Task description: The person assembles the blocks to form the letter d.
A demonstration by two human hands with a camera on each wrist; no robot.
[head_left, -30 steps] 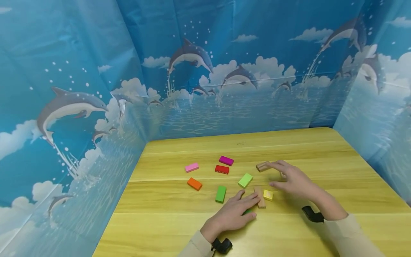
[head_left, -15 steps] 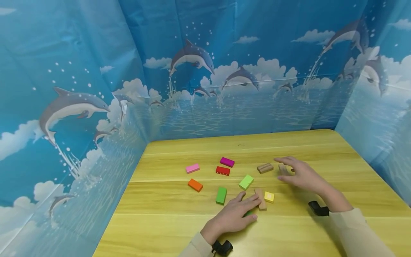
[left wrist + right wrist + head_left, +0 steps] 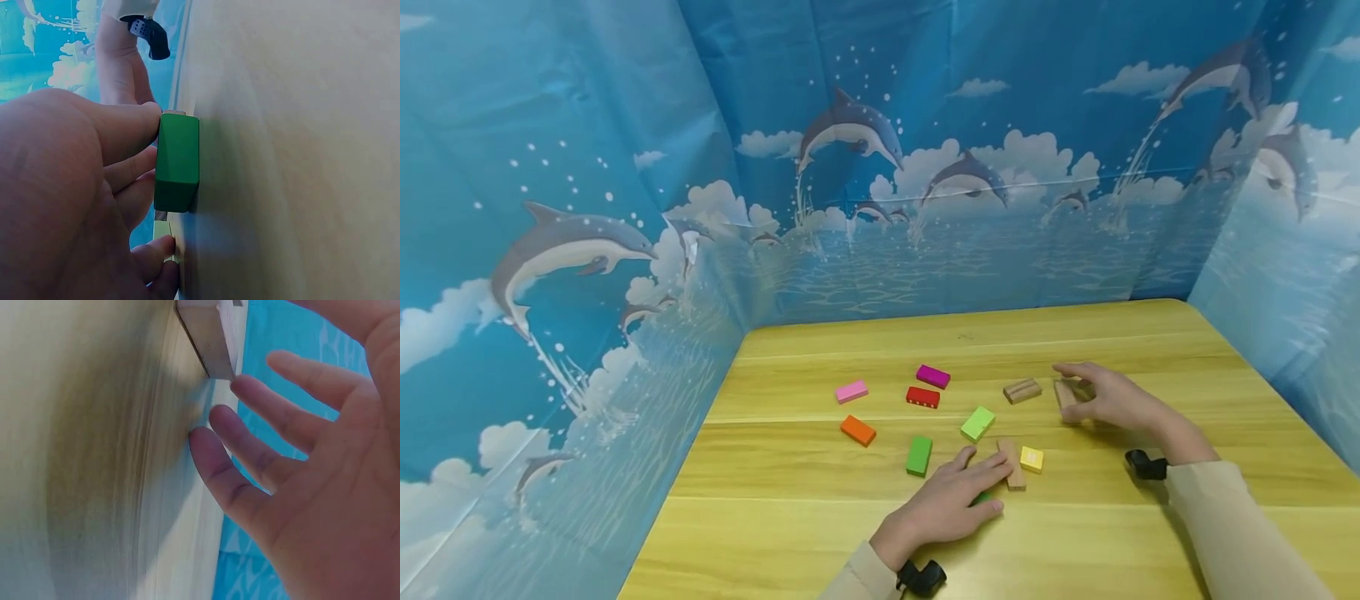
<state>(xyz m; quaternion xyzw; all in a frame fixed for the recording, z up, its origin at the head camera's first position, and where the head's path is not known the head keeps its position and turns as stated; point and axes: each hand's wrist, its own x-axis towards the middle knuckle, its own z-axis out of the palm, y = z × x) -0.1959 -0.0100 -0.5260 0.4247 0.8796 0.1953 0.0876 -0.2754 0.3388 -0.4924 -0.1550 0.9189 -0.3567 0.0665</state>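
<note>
My left hand (image 3: 951,500) lies palm down with spread fingers over a dark green block (image 3: 177,159), most of which is hidden under it in the head view. Its fingertips reach the near wooden block (image 3: 1012,467). In the left wrist view the thumb lies along the top of the green block. My right hand (image 3: 1116,404) hovers low at a second wooden block (image 3: 1063,392), the index finger extended past its far end and the thumb near its front. In the right wrist view the other fingers are loosely spread, with one fingertip right at a wooden block's end (image 3: 215,347).
Around the hands lie a yellow block (image 3: 1032,459), a lime block (image 3: 977,423), a green block (image 3: 919,456), and orange (image 3: 858,430), pink (image 3: 852,392), red (image 3: 922,397) and magenta (image 3: 933,376) blocks. Another wooden piece (image 3: 1022,391) is nearby. A dolphin-print curtain (image 3: 865,250) surrounds the table.
My right hand has moved right, away from the grooved wooden piece, and come down at the other wooden block. My left hand has stayed in place.
</note>
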